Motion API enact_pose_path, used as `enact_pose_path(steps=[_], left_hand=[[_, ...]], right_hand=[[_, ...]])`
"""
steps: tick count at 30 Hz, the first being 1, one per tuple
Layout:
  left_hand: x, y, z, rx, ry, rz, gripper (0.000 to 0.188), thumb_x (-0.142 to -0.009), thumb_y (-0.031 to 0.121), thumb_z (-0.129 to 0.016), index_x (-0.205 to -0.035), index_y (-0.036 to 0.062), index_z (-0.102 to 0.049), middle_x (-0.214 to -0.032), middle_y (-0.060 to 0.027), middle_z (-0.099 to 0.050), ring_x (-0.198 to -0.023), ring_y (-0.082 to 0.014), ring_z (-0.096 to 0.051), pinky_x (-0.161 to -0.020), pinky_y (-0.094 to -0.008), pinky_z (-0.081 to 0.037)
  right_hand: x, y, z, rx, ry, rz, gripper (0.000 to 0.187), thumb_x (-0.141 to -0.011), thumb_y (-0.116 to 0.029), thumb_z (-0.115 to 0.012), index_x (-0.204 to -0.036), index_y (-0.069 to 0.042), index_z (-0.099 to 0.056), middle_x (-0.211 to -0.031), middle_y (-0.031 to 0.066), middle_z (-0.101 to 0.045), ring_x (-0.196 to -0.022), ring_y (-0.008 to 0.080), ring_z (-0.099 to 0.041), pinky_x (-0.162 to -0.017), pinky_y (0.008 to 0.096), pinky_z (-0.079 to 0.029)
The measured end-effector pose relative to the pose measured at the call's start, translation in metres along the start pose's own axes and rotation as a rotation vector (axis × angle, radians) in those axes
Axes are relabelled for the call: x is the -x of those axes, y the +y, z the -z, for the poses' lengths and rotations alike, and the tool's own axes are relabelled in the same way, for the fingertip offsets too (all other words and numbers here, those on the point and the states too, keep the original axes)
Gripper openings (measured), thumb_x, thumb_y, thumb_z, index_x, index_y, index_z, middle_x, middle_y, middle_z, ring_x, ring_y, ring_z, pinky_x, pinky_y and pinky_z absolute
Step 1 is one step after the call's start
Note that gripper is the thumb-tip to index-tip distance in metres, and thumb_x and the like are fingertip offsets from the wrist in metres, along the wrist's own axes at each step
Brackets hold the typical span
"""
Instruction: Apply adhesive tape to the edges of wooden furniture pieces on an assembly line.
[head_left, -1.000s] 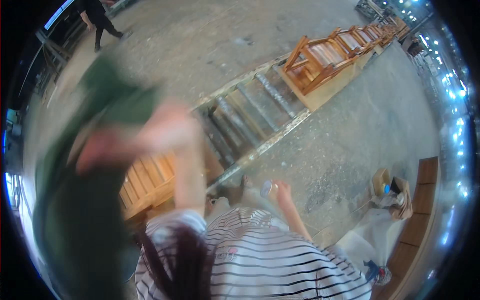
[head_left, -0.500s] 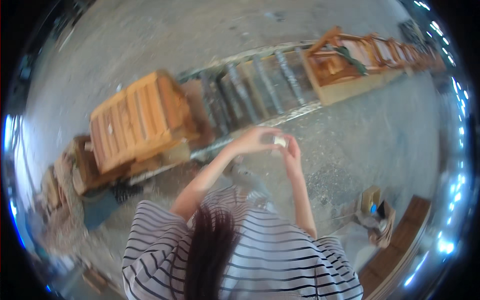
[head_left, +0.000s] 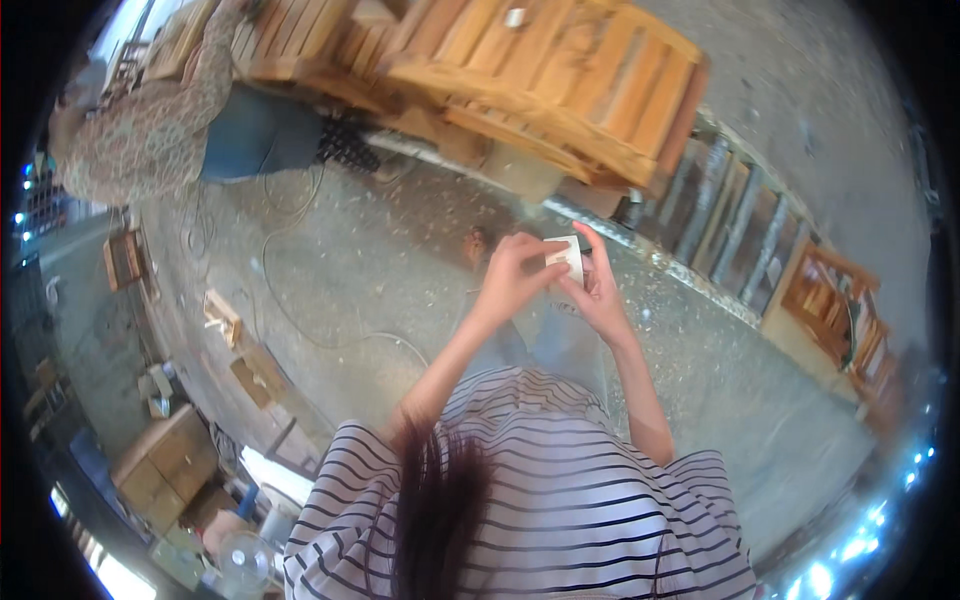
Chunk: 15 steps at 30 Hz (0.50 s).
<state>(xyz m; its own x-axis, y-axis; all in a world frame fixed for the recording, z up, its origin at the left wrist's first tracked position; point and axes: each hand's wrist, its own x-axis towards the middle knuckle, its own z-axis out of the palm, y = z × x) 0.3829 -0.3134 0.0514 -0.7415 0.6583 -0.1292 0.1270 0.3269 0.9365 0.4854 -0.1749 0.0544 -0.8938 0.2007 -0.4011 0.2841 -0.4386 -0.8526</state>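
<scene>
In front of my striped shirt, my left hand (head_left: pixel 514 275) and my right hand (head_left: pixel 600 296) meet over a small white label (head_left: pixel 567 256) with faint print. My left fingers and thumb pinch its left side. The right hand's thumb and fingers close on its lower right part, with one finger raised behind it. Something dark shows between the right fingers, too small to make out. Beyond my hands, a slatted wooden piece of furniture (head_left: pixel 560 65) rests on a roller conveyor (head_left: pixel 708 195); neither hand touches it.
At the far left a person in a patterned top (head_left: pixel 140 150) stands by more slatted wood. Wooden frames (head_left: pixel 835 290) sit farther right along the line. A cable (head_left: pixel 340 343) trails over the floor. Brown boxes (head_left: pixel 178 465) and a fan (head_left: pixel 245 562) stand at lower left.
My view has swung left, so the furniture and conveyor now lie farther right in the picture and the other person shows more. The label faces me more broadly, still between both hands.
</scene>
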Motion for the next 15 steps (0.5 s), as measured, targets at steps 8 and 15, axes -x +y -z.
enact_pose_path(steps=[8, 15], left_hand=[[0.045, -0.117, 0.069, 0.035, 0.191, 0.211, 0.011, -0.080, 0.007, -0.074, -0.091, 0.0037, -0.075, -0.082, -0.0084, -0.061, -0.081, -0.0200, -0.057, -0.074, -0.0321, -0.047], [0.039, -0.163, 0.069, 0.177, 0.319, 0.410, 0.009, -0.085, 0.006, -0.068, -0.090, -0.0006, -0.071, -0.086, -0.0129, -0.063, -0.081, -0.0248, -0.060, -0.075, -0.0339, -0.047]], right_hand=[[-0.068, 0.105, -0.087, 0.076, -0.085, -0.083, 0.064, -0.086, 0.008, -0.059, -0.143, -0.007, -0.036, -0.139, 0.0059, -0.045, -0.119, 0.0148, -0.053, -0.096, 0.0279, -0.044], [-0.109, 0.162, -0.088, 0.251, 0.009, -0.225, 0.025, -0.090, -0.004, -0.064, -0.114, -0.002, -0.061, -0.099, 0.0021, -0.065, -0.095, 0.0106, -0.060, -0.081, 0.0241, -0.046]])
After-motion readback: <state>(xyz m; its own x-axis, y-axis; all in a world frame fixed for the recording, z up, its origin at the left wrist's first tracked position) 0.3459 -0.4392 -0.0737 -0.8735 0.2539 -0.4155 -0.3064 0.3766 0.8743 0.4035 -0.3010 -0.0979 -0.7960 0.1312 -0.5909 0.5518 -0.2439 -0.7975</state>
